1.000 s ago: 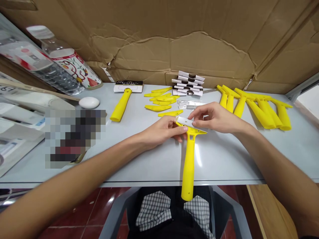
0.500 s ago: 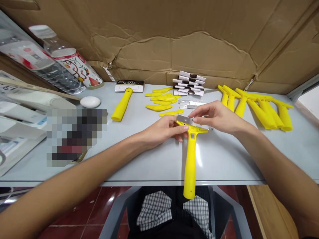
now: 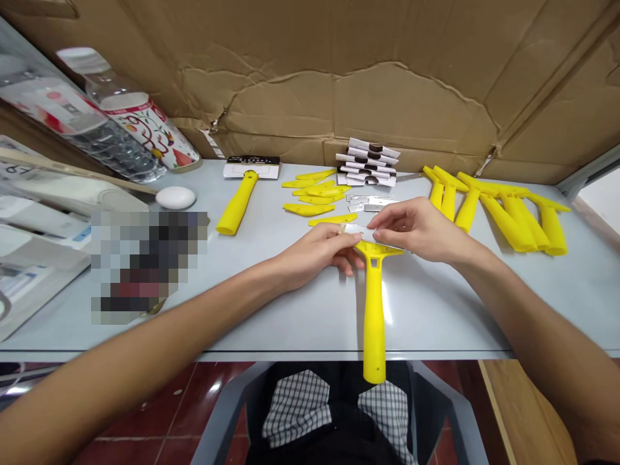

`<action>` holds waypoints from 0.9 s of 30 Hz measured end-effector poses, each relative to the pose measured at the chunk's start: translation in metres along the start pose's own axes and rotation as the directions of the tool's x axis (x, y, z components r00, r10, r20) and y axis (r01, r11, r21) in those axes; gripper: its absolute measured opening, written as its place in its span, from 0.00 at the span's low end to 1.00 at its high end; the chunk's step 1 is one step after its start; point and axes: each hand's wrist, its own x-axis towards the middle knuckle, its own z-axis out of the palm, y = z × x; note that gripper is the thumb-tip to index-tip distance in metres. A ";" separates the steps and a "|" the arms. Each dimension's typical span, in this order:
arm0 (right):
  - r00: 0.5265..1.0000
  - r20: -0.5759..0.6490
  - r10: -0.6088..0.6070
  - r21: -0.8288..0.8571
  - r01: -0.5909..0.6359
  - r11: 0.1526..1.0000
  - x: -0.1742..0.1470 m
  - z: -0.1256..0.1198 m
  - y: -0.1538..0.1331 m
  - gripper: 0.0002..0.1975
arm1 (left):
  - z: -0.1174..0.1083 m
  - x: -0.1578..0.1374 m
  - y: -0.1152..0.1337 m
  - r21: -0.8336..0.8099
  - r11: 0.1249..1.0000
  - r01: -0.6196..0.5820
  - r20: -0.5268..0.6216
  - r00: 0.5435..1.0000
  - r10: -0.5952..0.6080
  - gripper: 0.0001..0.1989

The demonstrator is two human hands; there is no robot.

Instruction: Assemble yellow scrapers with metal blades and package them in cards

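A yellow plastic scraper handle (image 3: 374,316) points toward me, its lower end past the table's front edge. My left hand (image 3: 317,252) grips the left side of its wide head, thumb on top and fingers curled beneath. Across the head lies a flat silvery metal blade (image 3: 371,234). My right hand (image 3: 419,226) pinches this blade from the right, thumb in front. The fingers partly cover both blade and head. Just behind lie several thin yellow plastic strips (image 3: 309,209) and several loose metal blades (image 3: 378,208).
Several yellow scraper handles (image 3: 518,223) lie at the right. A scraper with a card sleeve (image 3: 236,203) rests left of centre. Folded card sleeves (image 3: 368,168) are stacked against the cardboard (image 3: 290,77). At the left are a white oval object (image 3: 175,197) and bottles (image 3: 145,123).
The handle's lower end has swung slightly to the right. The blade has tilted and sits over more of the yellow head; my left thumb has moved slightly up onto it.
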 end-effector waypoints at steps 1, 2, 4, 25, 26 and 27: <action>1.000 -0.015 -0.006 0.000 0.006 1.000 0.000 0.002 0.000 0.09 | 0.000 0.001 -0.001 -0.014 1.000 0.013 -0.020 1.000 -0.014 0.17; 0.999 -0.030 -0.012 0.002 0.012 1.000 0.001 0.004 0.000 0.09 | 0.001 0.001 -0.001 -0.019 1.000 0.024 -0.037 0.999 -0.025 0.17; 0.998 -0.055 -0.019 0.011 0.019 1.000 0.001 0.009 0.001 0.09 | 0.002 0.001 0.000 -0.024 0.999 0.034 -0.070 0.997 -0.036 0.16; 0.991 -0.123 0.051 0.029 -0.048 0.998 0.000 0.012 0.005 0.13 | 0.010 0.000 -0.002 -0.148 0.988 -0.045 -0.238 0.971 0.009 0.13; 0.990 -0.132 0.052 0.033 -0.048 0.998 0.001 0.013 0.005 0.14 | 0.011 0.000 -0.002 -0.169 0.984 -0.053 -0.260 0.965 0.007 0.13; 0.989 -0.139 0.054 0.037 -0.049 0.998 0.001 0.013 0.005 0.14 | 0.011 -0.001 -0.002 -0.185 0.981 -0.059 -0.276 0.961 0.005 0.14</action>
